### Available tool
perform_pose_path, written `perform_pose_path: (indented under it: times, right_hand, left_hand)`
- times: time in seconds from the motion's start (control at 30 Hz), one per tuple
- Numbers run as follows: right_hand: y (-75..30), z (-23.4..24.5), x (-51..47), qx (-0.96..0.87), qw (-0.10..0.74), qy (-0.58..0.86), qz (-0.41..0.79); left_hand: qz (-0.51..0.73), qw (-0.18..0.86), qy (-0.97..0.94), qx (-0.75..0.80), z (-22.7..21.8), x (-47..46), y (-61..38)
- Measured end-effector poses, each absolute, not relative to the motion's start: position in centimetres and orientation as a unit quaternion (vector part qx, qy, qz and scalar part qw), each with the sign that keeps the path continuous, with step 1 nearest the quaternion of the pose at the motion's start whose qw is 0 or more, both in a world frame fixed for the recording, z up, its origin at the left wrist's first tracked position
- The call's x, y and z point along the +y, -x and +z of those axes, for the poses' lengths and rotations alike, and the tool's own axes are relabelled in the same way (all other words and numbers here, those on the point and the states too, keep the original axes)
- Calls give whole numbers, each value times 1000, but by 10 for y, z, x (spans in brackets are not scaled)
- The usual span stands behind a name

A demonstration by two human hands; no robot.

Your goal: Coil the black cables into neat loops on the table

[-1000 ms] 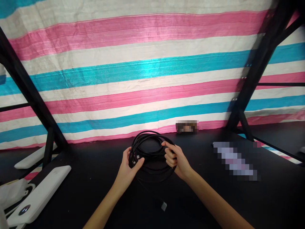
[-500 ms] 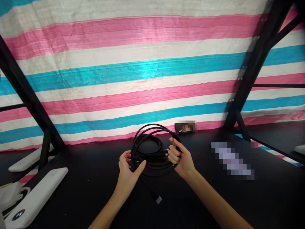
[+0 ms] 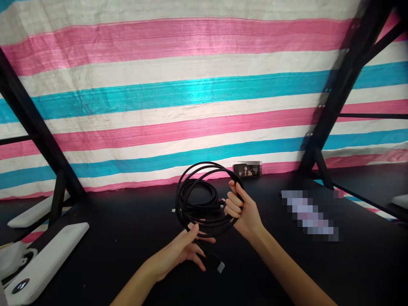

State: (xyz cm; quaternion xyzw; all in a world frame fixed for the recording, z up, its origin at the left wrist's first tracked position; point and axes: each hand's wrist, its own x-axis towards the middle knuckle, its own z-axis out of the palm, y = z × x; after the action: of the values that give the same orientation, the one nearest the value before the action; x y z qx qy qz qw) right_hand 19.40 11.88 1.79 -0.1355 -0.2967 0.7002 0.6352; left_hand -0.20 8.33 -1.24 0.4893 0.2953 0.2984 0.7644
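Observation:
A coil of black cable is held upright over the black table, a little above its surface. My right hand is closed around the coil's right side. Below the coil, my left hand has its fingers curled around the loose black end of the cable, near its silver plug. A small light connector sticks out at the coil's left edge.
A phone leans against the pink, white and teal striped tarp behind the table. A blurred-out flat object lies at right. White devices sit at the lower left. Black frame struts rise at both sides.
My left hand let go of the coil's left side and dropped to the loose end near the plug. My right hand raised the coil slightly.

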Motion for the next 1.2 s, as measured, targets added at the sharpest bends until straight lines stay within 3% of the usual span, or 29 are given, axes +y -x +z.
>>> perform_pose_path:
  times: [0.2,0.43,0.57,0.7,0.97,1.2]
  right_hand:
    - [-188,20,116,-300,605,120,728]
    - [-173,17,113,-361,545,209,727]
    - [-173,11,118,-390,560,318,658]
    - [-174,8,121,-430,561,396,587]
    - [-175,5,123,-482,561,422,525]
    - [-176,-4,129,-531,551,443,467]
  left_hand:
    - [461,744,-384,294,-8,92,-3]
    - [534,685,-351,351,-6,101,5]
    - [535,647,-371,397,-4,100,9]
    - [495,673,-381,397,-2,98,10]
    - [452,703,-395,380,-1,101,14]
    - [463,666,-444,381,-4,101,12]
